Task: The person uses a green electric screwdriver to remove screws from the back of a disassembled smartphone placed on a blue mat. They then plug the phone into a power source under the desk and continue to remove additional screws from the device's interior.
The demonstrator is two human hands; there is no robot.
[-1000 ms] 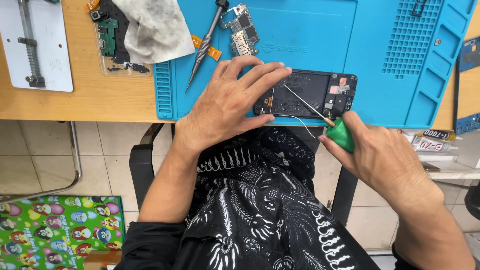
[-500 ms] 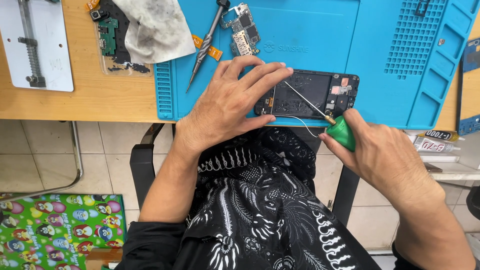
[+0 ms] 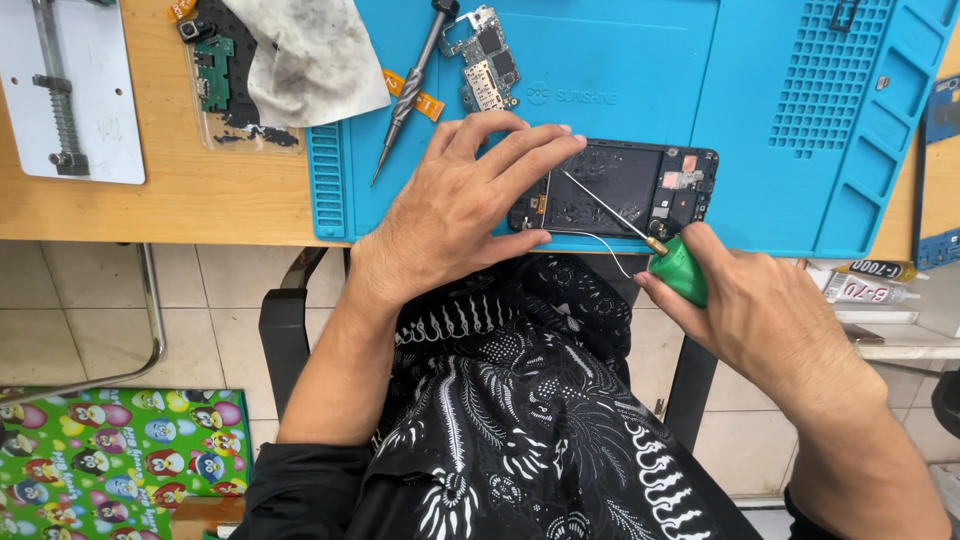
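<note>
An opened black phone [image 3: 625,190], circuitry exposed, lay on a blue mat [image 3: 640,70]. The left hand [image 3: 465,205] pressed it with spread fingers. The right hand [image 3: 745,310] gripped a green-handled screwdriver [image 3: 675,270].

Left hand [image 3: 455,215] presses flat on the opened phone [image 3: 620,190], fingers spread over its near end. Right hand [image 3: 760,310] pinches a green-handled screwdriver [image 3: 660,255], its thin shaft angling up from the grip into the phone. Beyond both lies the blue mat [image 3: 600,70].
</note>
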